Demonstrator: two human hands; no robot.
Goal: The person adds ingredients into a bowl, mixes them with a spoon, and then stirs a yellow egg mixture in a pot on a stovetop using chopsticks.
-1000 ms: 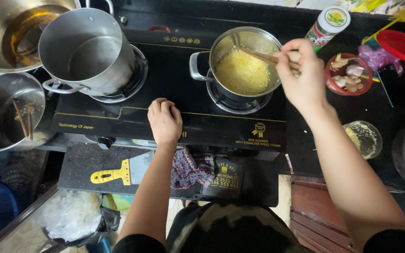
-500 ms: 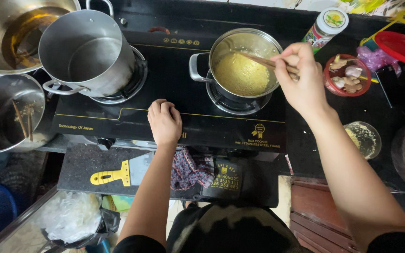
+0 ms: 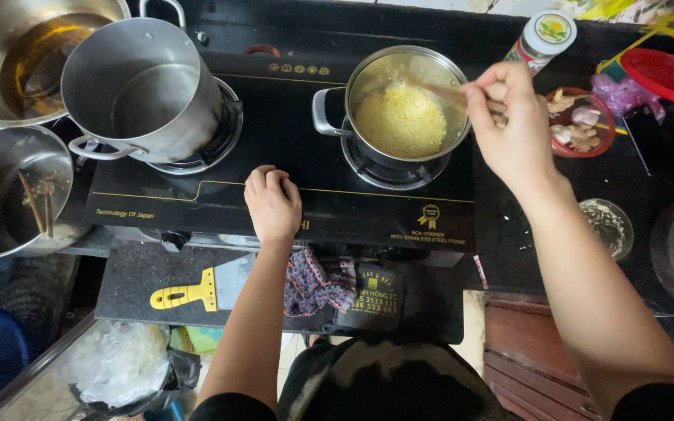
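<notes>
Gripping a wooden stick between fingertips and thumb, the right hand hovers at the right rim of the small steel pot. That stick's long axis runs nearly level, its far end pointing left into the yellow grainy food. This pot sits on the right burner of the black 2-burner stove. Clenched in a loose fist, the left hand rests on the stove's front edge, holding nothing.

small saucepan: shiny metal, grainy yellow contents | stirring stick: pale wood | stove top: glossy black glass | large pot: brushed metal | scraper: yellow plastic handle, metal blade
</notes>
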